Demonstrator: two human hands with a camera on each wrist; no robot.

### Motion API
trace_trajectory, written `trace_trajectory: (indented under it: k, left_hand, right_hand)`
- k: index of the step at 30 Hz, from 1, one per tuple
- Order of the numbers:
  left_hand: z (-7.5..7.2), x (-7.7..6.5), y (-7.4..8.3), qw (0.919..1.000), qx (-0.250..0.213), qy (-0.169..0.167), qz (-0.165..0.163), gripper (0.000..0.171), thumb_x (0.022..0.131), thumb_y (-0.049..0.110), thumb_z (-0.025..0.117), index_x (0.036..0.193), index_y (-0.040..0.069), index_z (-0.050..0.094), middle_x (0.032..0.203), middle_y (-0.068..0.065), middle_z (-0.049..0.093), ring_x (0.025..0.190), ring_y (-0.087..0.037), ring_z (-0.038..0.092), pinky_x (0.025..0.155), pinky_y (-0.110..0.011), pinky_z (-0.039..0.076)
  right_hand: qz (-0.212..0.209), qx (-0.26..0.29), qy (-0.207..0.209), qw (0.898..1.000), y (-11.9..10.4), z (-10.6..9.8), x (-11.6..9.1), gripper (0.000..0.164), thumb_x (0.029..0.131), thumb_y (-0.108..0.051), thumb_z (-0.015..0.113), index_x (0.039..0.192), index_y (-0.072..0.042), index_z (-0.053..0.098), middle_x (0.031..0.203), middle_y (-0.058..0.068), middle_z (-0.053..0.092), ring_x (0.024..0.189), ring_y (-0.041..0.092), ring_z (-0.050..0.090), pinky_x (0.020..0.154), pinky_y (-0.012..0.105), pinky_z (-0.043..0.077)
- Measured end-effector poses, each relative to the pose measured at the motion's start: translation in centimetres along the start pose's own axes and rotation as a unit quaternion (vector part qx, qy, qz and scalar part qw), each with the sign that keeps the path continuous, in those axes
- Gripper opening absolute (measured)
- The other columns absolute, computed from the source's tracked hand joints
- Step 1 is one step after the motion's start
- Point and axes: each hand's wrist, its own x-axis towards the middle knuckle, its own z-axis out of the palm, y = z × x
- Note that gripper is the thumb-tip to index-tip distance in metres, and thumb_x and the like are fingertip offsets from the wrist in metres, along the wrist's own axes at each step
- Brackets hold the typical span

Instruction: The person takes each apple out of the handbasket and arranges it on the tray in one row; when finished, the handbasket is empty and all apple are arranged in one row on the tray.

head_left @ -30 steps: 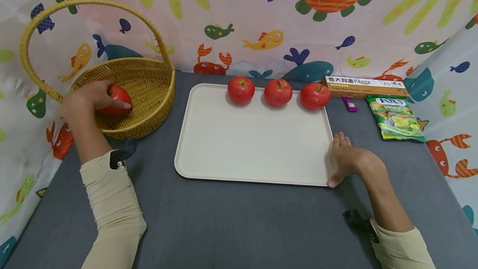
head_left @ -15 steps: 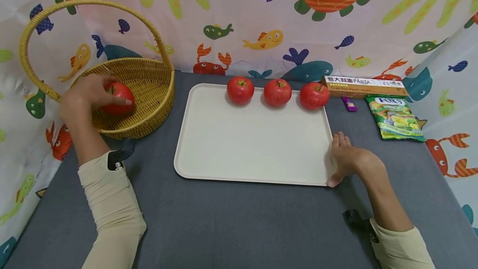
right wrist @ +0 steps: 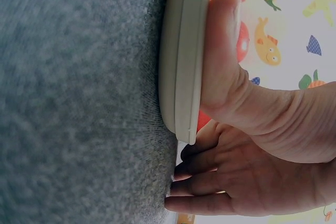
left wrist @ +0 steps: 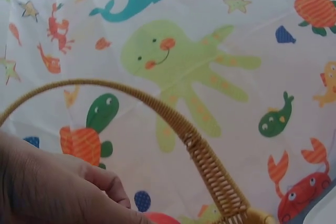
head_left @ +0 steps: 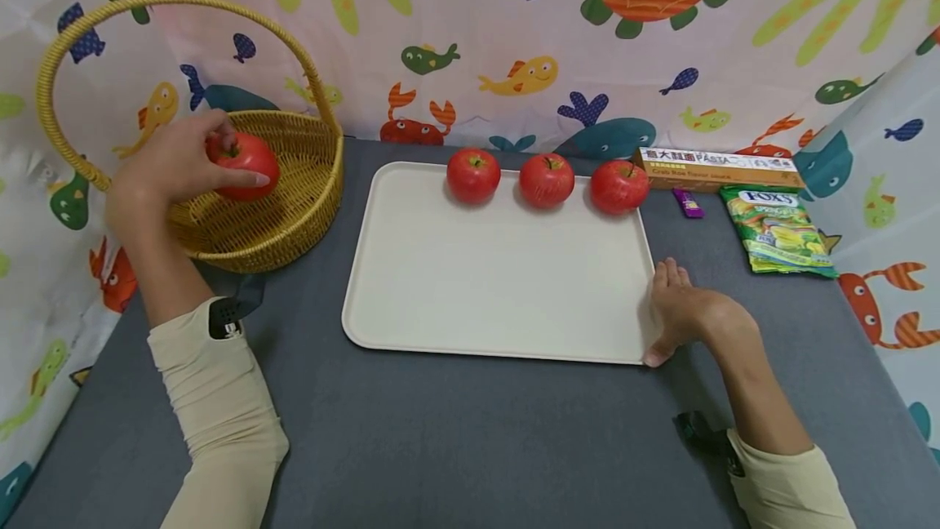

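My left hand grips a red apple over the yellow wicker basket at the left. In the left wrist view, only a sliver of that apple shows beyond the thumb. A cream tray lies on the grey cloth, with three red apples in a row along its far edge: one left, one middle, one right. My right hand rests against the tray's right edge, fingers straight; in the right wrist view its thumb lies on the rim.
The basket's tall handle arches above the left hand. Beyond the tray's right side lie a long pasta box, a small purple wrapped sweet and a green FOX'S bag. A patterned sea-animal curtain closes the back.
The left hand has lifted the apple up from inside the basket, shifting it slightly right. The right hand, the tray and its three apples have stayed put.
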Motion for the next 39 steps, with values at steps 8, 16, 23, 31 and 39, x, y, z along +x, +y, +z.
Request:
trace_trajectory:
  k: [8,16,23,31,39]
  left_hand:
    - [-0.3,-0.2,2.5,0.9973,0.044,-0.024,0.053,0.060,0.073,0.055,0.068,0.109,0.011,0.046,0.097,-0.014,0.050,0.085,-0.029,0.044,0.060,-0.037,0.038]
    - [1.0,0.5,5.8,0.9886,-0.010,-0.056,0.139,0.051,0.071,0.042,0.076,0.101,0.011,0.048,0.098,-0.007,0.050,0.090,-0.022,0.046,0.072,-0.038,0.046]
    - [2.7,2.2,8.3,0.9788,-0.027,-0.080,0.187,0.051,0.069,0.037,0.079,0.103,0.011,0.051,0.097,-0.005,0.055,0.091,-0.021,0.049,0.076,-0.040,0.049]
    - [6.4,5.3,9.8,0.9752,-0.032,-0.092,0.199,0.051,0.067,0.033,0.081,0.100,0.010,0.049,0.094,-0.004,0.055,0.088,-0.019,0.050,0.074,-0.036,0.049]
    - [11.0,8.3,10.1,0.9845,-0.007,-0.057,0.166,0.055,0.073,0.029,0.077,0.110,0.005,0.044,0.100,-0.010,0.054,0.092,-0.023,0.051,0.080,-0.039,0.045]
  right_hand:
    - [-0.005,-0.001,0.004,1.000,0.1,-0.2,-0.1,0.150,0.041,-0.067,0.076,0.135,0.021,-0.001,0.138,0.044,-0.003,0.128,0.056,0.000,0.104,0.060,0.007]
    - [-0.001,-0.005,0.008,1.000,0.1,-0.1,0.0,0.152,0.039,-0.067,0.076,0.134,0.022,-0.001,0.137,0.045,-0.003,0.127,0.057,0.000,0.104,0.061,0.007]
    - [-0.001,-0.009,0.016,1.000,0.1,0.0,0.0,0.152,0.038,-0.067,0.077,0.134,0.022,0.000,0.137,0.045,-0.002,0.127,0.056,0.002,0.104,0.060,0.009]
    - [-0.005,-0.008,0.019,1.000,0.1,-0.1,-0.1,0.150,0.039,-0.067,0.077,0.134,0.022,0.001,0.138,0.044,-0.001,0.128,0.056,0.002,0.104,0.060,0.008]
    - [0.002,-0.010,0.014,1.000,0.1,0.0,0.0,0.152,0.038,-0.068,0.076,0.134,0.022,0.000,0.138,0.045,-0.002,0.128,0.056,0.001,0.104,0.060,0.009]
